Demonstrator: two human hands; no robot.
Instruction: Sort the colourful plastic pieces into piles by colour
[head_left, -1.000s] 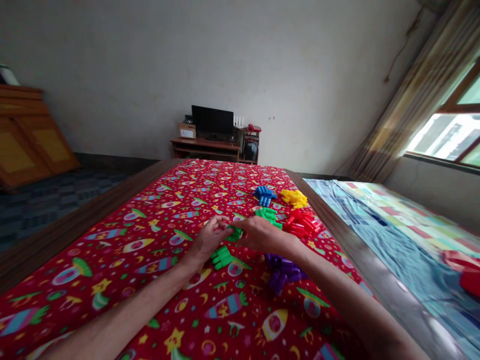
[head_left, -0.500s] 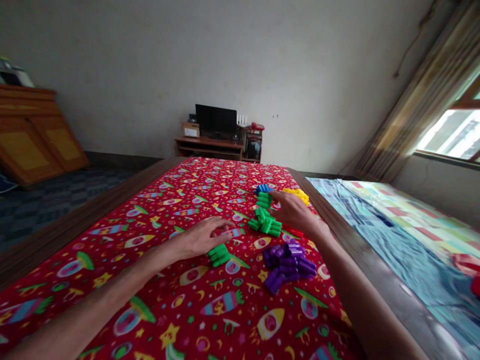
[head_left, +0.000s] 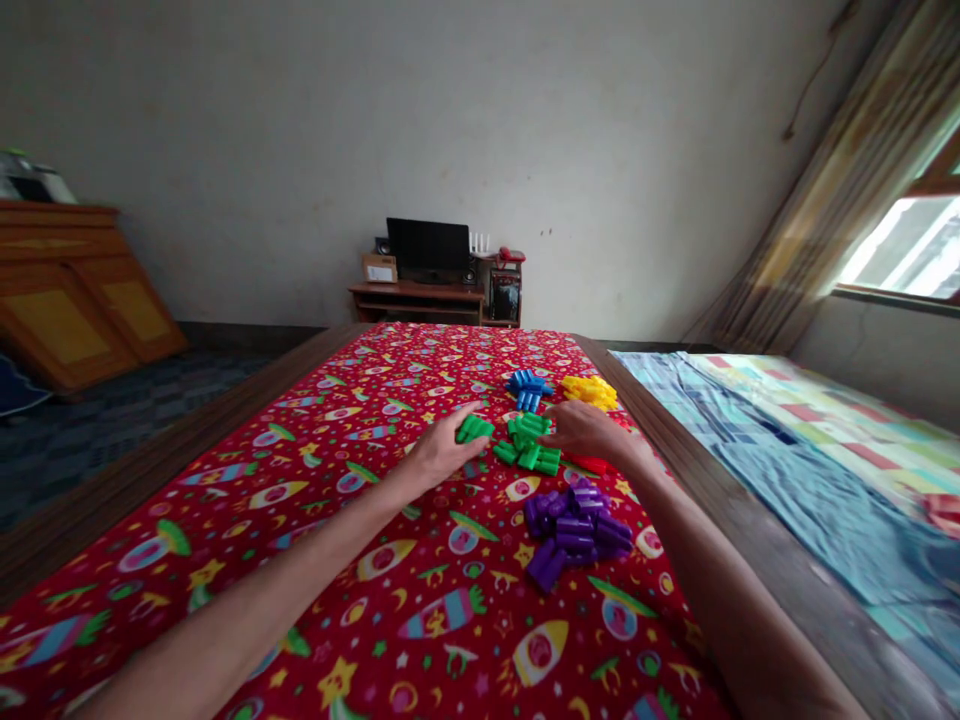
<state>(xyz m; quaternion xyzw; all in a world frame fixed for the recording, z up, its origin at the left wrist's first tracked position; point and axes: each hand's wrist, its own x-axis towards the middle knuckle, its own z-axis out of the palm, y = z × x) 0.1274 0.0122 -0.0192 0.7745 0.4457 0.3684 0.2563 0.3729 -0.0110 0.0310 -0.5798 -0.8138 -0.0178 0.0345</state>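
My left hand (head_left: 442, 447) is closed on a green plastic block (head_left: 474, 430), ribbed like joined tubes, between thumb and fingers. To its right lies a pile of similar green blocks (head_left: 527, 452). My right hand (head_left: 589, 430) curls at the right side of that pile. Its fingertips touch the end of a green block on top; whether they still pinch it is hard to see. Red pieces (head_left: 589, 464) lie partly hidden beneath my right hand. Nearer to me is a heap of purple blocks (head_left: 577, 525).
Behind the green pile lie blue blocks (head_left: 527, 385) and yellow blocks (head_left: 590, 390). A red patterned cloth (head_left: 315, 560) covers the wooden table (head_left: 739, 510). A bed (head_left: 765, 430) stands at the right. A monitor (head_left: 427, 248) sits on a desk at the far wall.
My left hand has picked up the green block from the cloth and moved forward and right with it. The green block at my right fingertips has come down onto the green pile.
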